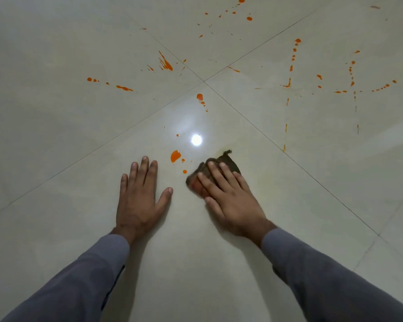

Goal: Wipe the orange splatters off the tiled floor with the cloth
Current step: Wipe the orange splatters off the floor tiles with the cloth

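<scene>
Glossy cream tiles make up the tiled floor (79,140), which fills the whole frame, four grout lines crossing just above centre and a bright lamp reflection (196,139) shining in the middle. Grey sleeves (84,275) reach in from the lower left and lower right corners. A person's left hand (139,198) lies flat on the tile left of centre, fingers straight and slightly spread, thumb out to the right, holding nothing. To its right, the right hand (230,198) presses down with straight fingers on the cloth (228,162), a dark brownish rag, crumpled and blurred at its left edge, lying just right of centre with one frayed corner pointing toward the top of the frame. Orange splatters (165,63) remain scattered across the upper half, in streaks at upper left and dotted trails at upper right. Smaller still, an orange blob (175,156) with a few droplets sits between the two hands, close to the cloth's left edge but not touching it.
</scene>
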